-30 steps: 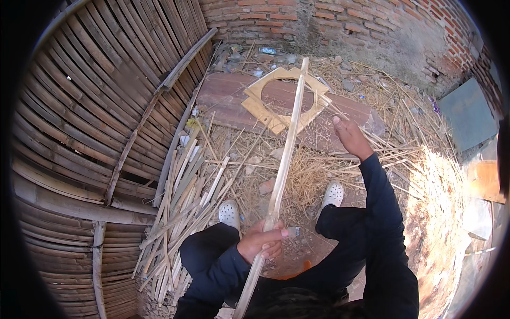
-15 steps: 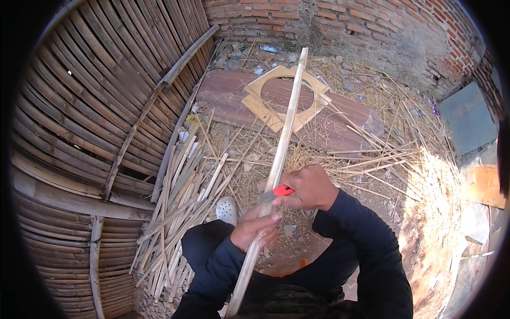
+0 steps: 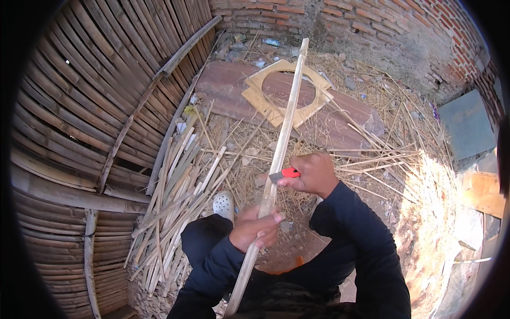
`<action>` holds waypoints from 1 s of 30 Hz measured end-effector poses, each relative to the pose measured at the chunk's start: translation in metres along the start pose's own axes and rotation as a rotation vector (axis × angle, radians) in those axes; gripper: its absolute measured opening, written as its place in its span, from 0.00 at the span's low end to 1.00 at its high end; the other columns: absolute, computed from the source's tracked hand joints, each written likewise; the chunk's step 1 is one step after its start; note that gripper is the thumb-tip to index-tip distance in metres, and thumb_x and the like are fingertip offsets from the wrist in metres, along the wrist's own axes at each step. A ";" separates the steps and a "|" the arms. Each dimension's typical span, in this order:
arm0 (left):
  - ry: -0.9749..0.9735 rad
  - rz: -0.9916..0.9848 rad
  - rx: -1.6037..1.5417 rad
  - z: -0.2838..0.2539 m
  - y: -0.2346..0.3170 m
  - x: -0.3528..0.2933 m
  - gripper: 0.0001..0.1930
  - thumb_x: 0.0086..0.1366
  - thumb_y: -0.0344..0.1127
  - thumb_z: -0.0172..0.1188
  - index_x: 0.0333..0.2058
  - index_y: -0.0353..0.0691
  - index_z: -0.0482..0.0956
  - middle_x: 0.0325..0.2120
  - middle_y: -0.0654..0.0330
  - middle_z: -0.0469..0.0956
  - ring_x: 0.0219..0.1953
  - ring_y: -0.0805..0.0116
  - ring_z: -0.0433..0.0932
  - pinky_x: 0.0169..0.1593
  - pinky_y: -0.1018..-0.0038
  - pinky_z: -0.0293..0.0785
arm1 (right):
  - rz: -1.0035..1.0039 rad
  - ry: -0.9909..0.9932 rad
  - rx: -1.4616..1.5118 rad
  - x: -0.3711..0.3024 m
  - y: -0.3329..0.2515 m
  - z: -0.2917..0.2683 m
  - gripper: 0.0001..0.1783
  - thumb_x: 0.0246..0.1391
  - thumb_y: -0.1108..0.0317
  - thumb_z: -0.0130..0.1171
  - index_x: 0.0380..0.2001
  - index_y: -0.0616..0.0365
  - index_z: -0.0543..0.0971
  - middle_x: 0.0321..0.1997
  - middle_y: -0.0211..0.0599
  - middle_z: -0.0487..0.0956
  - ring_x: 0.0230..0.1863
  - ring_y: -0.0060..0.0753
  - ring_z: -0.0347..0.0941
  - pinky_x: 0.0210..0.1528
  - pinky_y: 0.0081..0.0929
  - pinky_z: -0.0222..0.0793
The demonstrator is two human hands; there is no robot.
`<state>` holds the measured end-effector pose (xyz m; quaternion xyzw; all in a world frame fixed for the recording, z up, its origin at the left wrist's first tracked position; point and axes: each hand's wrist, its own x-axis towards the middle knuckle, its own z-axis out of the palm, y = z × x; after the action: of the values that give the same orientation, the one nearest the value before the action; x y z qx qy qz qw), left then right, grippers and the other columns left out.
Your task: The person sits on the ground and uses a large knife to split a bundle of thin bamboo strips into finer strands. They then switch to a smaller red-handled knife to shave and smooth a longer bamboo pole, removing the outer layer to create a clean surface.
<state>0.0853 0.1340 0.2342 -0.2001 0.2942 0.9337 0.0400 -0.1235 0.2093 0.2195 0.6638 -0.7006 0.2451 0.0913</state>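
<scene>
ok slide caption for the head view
Left hand grips a long pale strip while the right hand holds a red-handled knife at it.

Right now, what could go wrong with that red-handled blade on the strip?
The right hand holds the red-handled blade at the pale strip, just beyond the bare left hand, so a slip that way might cut it. The strip's far end extends well past both hands, so it might flex or twist.
</scene>
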 end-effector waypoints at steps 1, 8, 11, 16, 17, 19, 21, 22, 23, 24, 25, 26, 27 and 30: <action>0.007 0.000 -0.012 -0.001 0.000 -0.001 0.04 0.69 0.28 0.48 0.34 0.46 0.64 0.10 0.72 0.59 0.07 0.81 0.60 0.15 0.81 0.53 | 0.013 -0.002 -0.021 0.003 0.010 0.004 0.30 0.44 0.30 0.57 0.18 0.48 0.77 0.12 0.34 0.73 0.12 0.40 0.72 0.15 0.33 0.65; -0.018 0.021 -0.031 -0.002 0.006 -0.002 0.05 0.69 0.29 0.49 0.32 0.46 0.63 0.10 0.74 0.58 0.07 0.82 0.59 0.15 0.81 0.52 | -0.004 -0.008 0.071 -0.001 -0.018 0.003 0.31 0.45 0.31 0.57 0.16 0.50 0.75 0.11 0.34 0.72 0.13 0.39 0.72 0.16 0.34 0.65; 0.023 0.013 -0.044 -0.002 -0.001 -0.003 0.05 0.69 0.29 0.49 0.33 0.46 0.63 0.10 0.74 0.58 0.07 0.82 0.59 0.14 0.81 0.52 | 0.081 -0.030 -0.039 0.004 0.005 0.010 0.32 0.44 0.30 0.56 0.12 0.50 0.74 0.12 0.33 0.73 0.13 0.39 0.72 0.17 0.34 0.65; 0.048 -0.020 -0.014 0.001 -0.001 0.002 0.06 0.68 0.28 0.49 0.32 0.46 0.63 0.11 0.74 0.58 0.07 0.83 0.58 0.14 0.82 0.52 | -0.051 0.036 -0.078 0.008 0.025 0.015 0.35 0.43 0.27 0.54 0.11 0.50 0.72 0.11 0.35 0.71 0.13 0.40 0.71 0.17 0.35 0.64; 0.035 -0.022 -0.033 0.001 -0.002 0.002 0.06 0.68 0.28 0.50 0.32 0.46 0.63 0.11 0.74 0.58 0.07 0.83 0.58 0.14 0.82 0.52 | -0.072 0.045 -0.094 0.009 0.029 0.016 0.36 0.43 0.27 0.53 0.11 0.51 0.72 0.10 0.35 0.70 0.14 0.40 0.71 0.18 0.36 0.64; 0.012 -0.025 -0.071 0.000 -0.004 0.002 0.06 0.68 0.28 0.50 0.32 0.46 0.63 0.11 0.73 0.58 0.07 0.83 0.58 0.15 0.82 0.51 | -0.040 0.058 -0.101 0.009 0.036 0.017 0.37 0.45 0.26 0.51 0.12 0.52 0.69 0.11 0.36 0.69 0.15 0.44 0.71 0.18 0.39 0.63; 0.003 -0.053 -0.063 -0.002 -0.010 -0.002 0.07 0.67 0.28 0.52 0.32 0.46 0.63 0.11 0.73 0.59 0.07 0.82 0.58 0.14 0.82 0.51 | 0.117 0.044 -0.144 0.011 0.050 0.017 0.37 0.46 0.26 0.48 0.16 0.52 0.75 0.11 0.38 0.71 0.15 0.45 0.72 0.20 0.40 0.65; 0.002 -0.065 -0.059 -0.003 -0.014 -0.006 0.07 0.67 0.29 0.53 0.32 0.46 0.63 0.11 0.73 0.59 0.07 0.82 0.59 0.14 0.81 0.51 | 0.218 0.063 -0.152 0.015 0.065 0.018 0.37 0.48 0.27 0.47 0.17 0.52 0.76 0.12 0.40 0.72 0.16 0.47 0.72 0.21 0.41 0.65; -0.021 -0.090 -0.014 -0.002 -0.020 -0.007 0.08 0.66 0.29 0.54 0.31 0.46 0.63 0.11 0.73 0.59 0.07 0.82 0.59 0.14 0.81 0.51 | 0.328 0.086 -0.175 0.016 0.085 0.014 0.36 0.50 0.28 0.47 0.18 0.53 0.77 0.13 0.42 0.73 0.16 0.49 0.72 0.21 0.42 0.65; -0.049 -0.116 0.041 0.002 -0.028 -0.007 0.09 0.66 0.29 0.54 0.31 0.46 0.62 0.11 0.72 0.58 0.07 0.81 0.59 0.14 0.81 0.51 | 0.409 0.084 -0.210 0.009 0.110 0.008 0.36 0.52 0.29 0.45 0.20 0.54 0.78 0.14 0.45 0.74 0.18 0.50 0.72 0.23 0.43 0.65; -0.069 -0.134 0.090 0.003 -0.034 -0.006 0.09 0.65 0.29 0.55 0.31 0.46 0.62 0.11 0.72 0.58 0.07 0.81 0.59 0.14 0.81 0.52 | 0.481 0.079 -0.238 0.002 0.133 0.007 0.36 0.55 0.31 0.44 0.21 0.54 0.79 0.15 0.47 0.74 0.20 0.52 0.73 0.24 0.45 0.66; -0.083 -0.156 0.102 0.003 -0.037 -0.004 0.10 0.65 0.29 0.56 0.31 0.46 0.62 0.11 0.72 0.58 0.08 0.81 0.59 0.15 0.81 0.52 | 0.494 0.094 -0.249 -0.008 0.150 0.006 0.36 0.56 0.32 0.43 0.22 0.55 0.79 0.16 0.48 0.75 0.22 0.53 0.73 0.26 0.46 0.66; -0.084 -0.177 0.110 0.004 -0.039 -0.006 0.10 0.65 0.29 0.56 0.31 0.46 0.62 0.11 0.72 0.58 0.08 0.81 0.59 0.15 0.81 0.53 | 0.503 0.105 -0.247 -0.015 0.161 0.007 0.36 0.56 0.33 0.42 0.22 0.55 0.79 0.17 0.49 0.75 0.23 0.54 0.73 0.27 0.47 0.66; -0.109 -0.248 0.066 0.000 -0.050 -0.012 0.11 0.64 0.29 0.57 0.31 0.45 0.61 0.12 0.70 0.60 0.08 0.80 0.61 0.15 0.80 0.55 | 0.606 0.171 -0.256 -0.025 0.186 0.004 0.36 0.59 0.35 0.39 0.23 0.57 0.79 0.20 0.53 0.76 0.26 0.57 0.73 0.31 0.49 0.66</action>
<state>0.1061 0.1757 0.2119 -0.1826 0.2951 0.9209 0.1775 -0.3017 0.2292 0.1629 0.3856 -0.8811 0.2258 0.1552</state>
